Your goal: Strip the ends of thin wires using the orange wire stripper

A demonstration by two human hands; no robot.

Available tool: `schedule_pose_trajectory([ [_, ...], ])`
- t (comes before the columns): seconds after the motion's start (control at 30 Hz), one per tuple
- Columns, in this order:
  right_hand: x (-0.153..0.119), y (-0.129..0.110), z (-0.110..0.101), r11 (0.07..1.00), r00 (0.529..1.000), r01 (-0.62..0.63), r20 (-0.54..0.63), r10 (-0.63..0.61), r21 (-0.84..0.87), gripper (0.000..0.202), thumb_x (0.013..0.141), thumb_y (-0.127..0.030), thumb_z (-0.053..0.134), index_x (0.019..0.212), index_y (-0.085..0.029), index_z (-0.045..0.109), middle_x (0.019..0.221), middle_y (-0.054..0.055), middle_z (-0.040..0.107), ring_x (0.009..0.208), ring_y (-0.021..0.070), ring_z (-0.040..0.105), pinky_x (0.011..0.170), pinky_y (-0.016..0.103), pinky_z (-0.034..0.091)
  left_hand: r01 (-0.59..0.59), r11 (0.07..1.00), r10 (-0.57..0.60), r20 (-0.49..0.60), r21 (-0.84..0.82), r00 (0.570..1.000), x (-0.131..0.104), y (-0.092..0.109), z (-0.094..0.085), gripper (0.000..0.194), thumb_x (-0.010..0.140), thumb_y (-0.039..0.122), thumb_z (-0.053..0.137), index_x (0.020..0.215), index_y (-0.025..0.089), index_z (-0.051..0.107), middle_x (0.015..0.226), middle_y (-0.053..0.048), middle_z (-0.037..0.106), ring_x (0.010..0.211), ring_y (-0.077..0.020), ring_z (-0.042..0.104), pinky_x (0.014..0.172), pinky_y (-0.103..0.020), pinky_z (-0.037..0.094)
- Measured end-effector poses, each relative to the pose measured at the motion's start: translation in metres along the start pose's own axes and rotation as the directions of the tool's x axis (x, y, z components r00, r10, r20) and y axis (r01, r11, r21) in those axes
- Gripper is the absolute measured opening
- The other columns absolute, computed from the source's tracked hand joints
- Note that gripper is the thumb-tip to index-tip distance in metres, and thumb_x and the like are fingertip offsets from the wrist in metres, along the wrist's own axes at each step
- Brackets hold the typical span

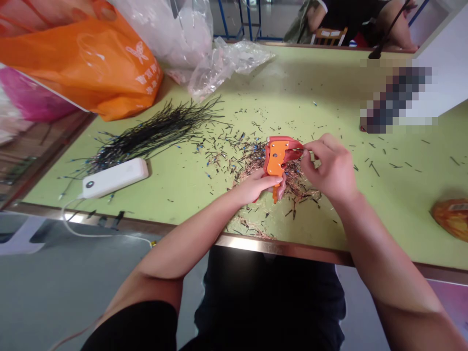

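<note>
My left hand (266, 185) is closed round the handles of an orange and red wire stripper (277, 155), whose jaws point right. At the jaw end my right hand (331, 165) is closed in a pinch. Whatever lies between those fingertips is too small to make out. Under the tool, a pile of copper strands and black wire offcuts (292, 183) covers the table. To the left lies a bundle of thin black wires (153, 129), several with small blue pieces at their ends.
A white power bank (115, 178) with a cable lies near the table's (197, 195) front left edge. Behind stand an orange bag (120, 63) and clear plastic bags (234, 61). At the right are an amber-coloured roll (451, 218) and a blurred-out item (397, 102). Another person sits across.
</note>
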State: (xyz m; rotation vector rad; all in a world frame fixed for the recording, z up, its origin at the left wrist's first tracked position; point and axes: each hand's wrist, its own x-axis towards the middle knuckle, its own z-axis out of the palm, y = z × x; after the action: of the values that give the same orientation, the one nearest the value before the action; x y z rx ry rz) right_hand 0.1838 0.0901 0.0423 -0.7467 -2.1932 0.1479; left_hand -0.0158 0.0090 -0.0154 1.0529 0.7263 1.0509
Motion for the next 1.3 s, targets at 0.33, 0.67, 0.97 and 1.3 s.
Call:
schedule_pose_trajectory([
  [0.33, 0.001, -0.001, 0.001, 1.0, 1.0, -0.001, 0.018, 0.001, -0.011, 0.018, 0.097, -0.016, 0.055, 0.082, -0.023, 0.06, 0.074, 0.004, 0.056, 0.063, 0.0176, 0.049, 0.056, 0.034, 0.037, 0.019, 0.999, -0.016, -0.09, 0.037, 0.996, 0.001, -0.003, 0.013, 0.053, 0.088, 0.063, 0.077, 0.065, 0.022, 0.052, 0.054, 0.005, 0.05, 0.046, -0.0099, 0.05, 0.049, -0.026, 0.044],
  [0.67, 0.003, -0.005, 0.007, 0.961, 0.99, -0.139, 0.049, 0.131, 0.241, 0.026, 0.097, -0.013, 0.051, 0.075, -0.024, 0.046, 0.066, -0.001, 0.048, 0.061, 0.0152, 0.043, 0.059, 0.034, 0.033, 0.055, 0.998, -0.059, -0.187, -0.029, 0.981, 0.001, -0.003, 0.021, 0.061, 0.084, 0.061, 0.082, 0.057, 0.023, 0.044, 0.045, 0.01, 0.04, 0.036, -0.0053, 0.038, 0.04, -0.023, 0.033],
  [0.97, 0.002, -0.007, 0.02, 0.516, 0.913, -0.389, 0.242, 0.33, 0.763, 0.038, 0.103, -0.056, 0.061, 0.081, -0.025, 0.055, 0.058, -0.007, 0.032, 0.05, 0.0127, 0.027, 0.049, 0.031, 0.025, 0.067, 0.949, -0.09, -0.061, -0.307, 0.994, 0.003, 0.004, 0.03, 0.049, 0.079, 0.054, 0.082, 0.059, 0.022, 0.05, 0.044, 0.009, 0.04, 0.034, -0.0063, 0.036, 0.038, -0.022, 0.038],
  [1.3, 0.016, 0.037, -0.011, 0.516, 0.773, -0.326, -0.091, 0.628, 0.792, 0.028, 0.099, -0.044, 0.069, 0.078, -0.026, 0.061, 0.057, -0.008, 0.028, 0.048, 0.0122, 0.02, 0.043, 0.028, 0.018, -0.304, 0.865, 0.072, -0.502, -0.399, 0.862, 0.002, 0.038, -0.022, 0.033, 0.088, 0.044, 0.067, 0.068, 0.021, 0.052, 0.056, 0.006, 0.047, 0.048, -0.0089, 0.05, 0.054, -0.025, 0.051],
])
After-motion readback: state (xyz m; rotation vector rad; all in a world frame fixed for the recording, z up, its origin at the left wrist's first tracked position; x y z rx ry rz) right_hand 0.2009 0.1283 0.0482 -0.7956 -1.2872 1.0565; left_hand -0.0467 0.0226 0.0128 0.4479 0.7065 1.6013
